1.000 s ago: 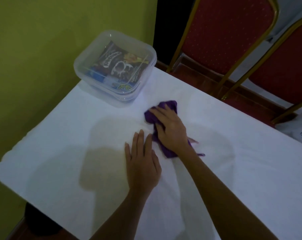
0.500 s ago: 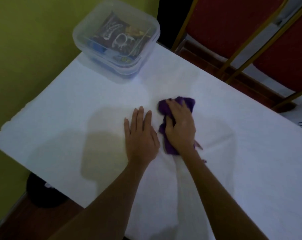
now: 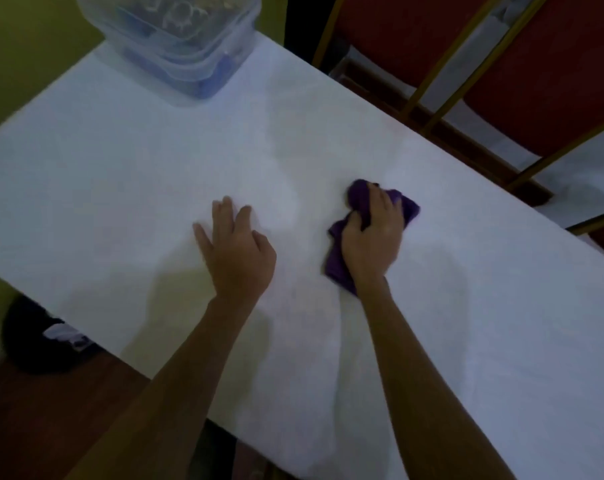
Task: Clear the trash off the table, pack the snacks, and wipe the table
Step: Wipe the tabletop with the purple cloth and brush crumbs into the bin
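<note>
A crumpled purple cloth [image 3: 406,206] lies on the white table [image 3: 120,161], and my right hand [image 3: 371,242] grips it, fingers curled over its top, pressing it to the surface. My left hand [image 3: 236,249] rests flat on the table to the left of the cloth, fingers spread, holding nothing. A closed clear plastic box [image 3: 189,46] with snack packets inside stands at the table's far left corner.
Two red chairs with gold frames [image 3: 432,81] stand close behind the table's far edge. A dark bin [image 3: 33,337] sits on the wooden floor under the near left edge. A green wall runs along the left.
My right hand has slid the purple cloth to the right across the table, away from my left hand. The view has tilted down, so the box sits higher in frame.
</note>
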`<state>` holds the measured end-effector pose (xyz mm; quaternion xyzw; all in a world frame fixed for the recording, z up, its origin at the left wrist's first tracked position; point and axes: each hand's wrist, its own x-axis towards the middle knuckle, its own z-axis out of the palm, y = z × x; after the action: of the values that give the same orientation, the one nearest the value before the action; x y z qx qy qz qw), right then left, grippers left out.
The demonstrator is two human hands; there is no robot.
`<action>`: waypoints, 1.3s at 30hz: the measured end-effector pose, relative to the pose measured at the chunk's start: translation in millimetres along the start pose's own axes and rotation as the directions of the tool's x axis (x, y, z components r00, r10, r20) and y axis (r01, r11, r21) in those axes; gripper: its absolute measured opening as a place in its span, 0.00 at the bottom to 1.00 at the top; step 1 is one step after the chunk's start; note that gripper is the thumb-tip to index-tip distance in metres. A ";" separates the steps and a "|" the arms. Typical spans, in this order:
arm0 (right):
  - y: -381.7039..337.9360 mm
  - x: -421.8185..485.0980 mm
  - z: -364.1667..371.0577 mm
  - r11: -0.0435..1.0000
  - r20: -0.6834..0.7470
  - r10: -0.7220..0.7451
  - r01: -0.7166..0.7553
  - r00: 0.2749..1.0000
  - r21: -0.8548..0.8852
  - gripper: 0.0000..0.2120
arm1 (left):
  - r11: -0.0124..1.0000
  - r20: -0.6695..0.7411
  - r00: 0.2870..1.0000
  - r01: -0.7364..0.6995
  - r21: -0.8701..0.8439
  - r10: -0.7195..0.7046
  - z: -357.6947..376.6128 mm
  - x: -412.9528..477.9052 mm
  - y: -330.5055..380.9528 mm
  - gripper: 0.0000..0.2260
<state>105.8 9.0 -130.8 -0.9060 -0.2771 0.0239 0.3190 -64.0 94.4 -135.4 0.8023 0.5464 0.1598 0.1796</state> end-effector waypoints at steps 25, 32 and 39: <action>230.1 -194.6 -201.0 0.983 0.190 -0.118 0.142 0.975 -0.117 0.23 | 0.901 0.266 0.862 -0.397 -0.178 0.432 76.6 -239.8 192.0 0.24; 329.1 -100.3 -265.8 0.970 -0.066 0.203 -0.210 0.977 -0.126 0.25 | 0.786 0.353 0.707 -0.591 -0.182 0.613 96.6 -282.1 219.4 0.22; 312.5 -151.7 -258.9 0.962 -0.131 0.253 -0.264 0.959 -0.074 0.25 | 0.804 0.389 0.724 -0.590 -0.076 0.569 115.7 -322.6 240.2 0.23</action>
<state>186.7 -416.6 -129.8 -0.9478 -0.1373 -0.0020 0.2878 71.7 -301.4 -146.0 0.9521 0.2248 0.0291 0.2052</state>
